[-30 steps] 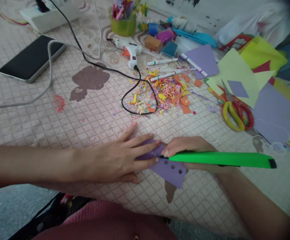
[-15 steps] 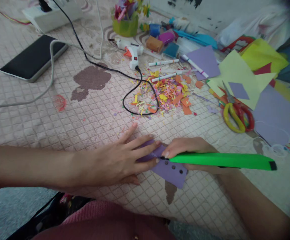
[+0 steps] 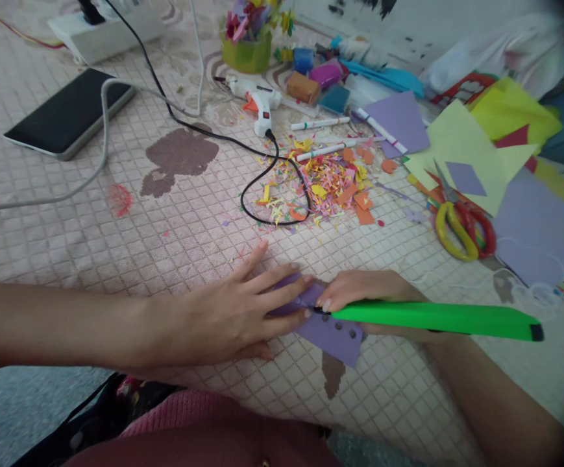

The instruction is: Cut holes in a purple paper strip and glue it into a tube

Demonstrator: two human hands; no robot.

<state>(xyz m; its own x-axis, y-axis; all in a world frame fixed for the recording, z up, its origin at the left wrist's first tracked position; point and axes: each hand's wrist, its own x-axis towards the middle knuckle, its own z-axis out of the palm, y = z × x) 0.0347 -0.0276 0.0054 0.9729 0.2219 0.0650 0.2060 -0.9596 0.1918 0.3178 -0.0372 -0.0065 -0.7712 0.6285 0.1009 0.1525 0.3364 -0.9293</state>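
My left hand [image 3: 233, 305] lies flat with its fingers spread, pressing a strip of purple paper [image 3: 337, 344] onto the tablecloth. Several small dark round spots or holes run along the strip's right part. My right hand [image 3: 359, 288] is wrapped round a long bright green utility knife [image 3: 437, 318], held low and nearly level. Its black tip end meets the paper just right of my left fingertips. The blade itself is too small to make out. Part of the strip is hidden beneath my left fingers.
Ahead are paper scraps [image 3: 330, 181], a looped black cord and a white glue gun [image 3: 262, 107]. Scissors [image 3: 457, 227] with yellow and red handles lie right, near coloured paper sheets [image 3: 529, 214]. A black-screened device [image 3: 67, 117] and a white power strip [image 3: 101, 32] are left.
The knife's far end has dipped slightly, and my right hand has shifted a touch. My left hand stays on the paper. The whole view has moved a little.
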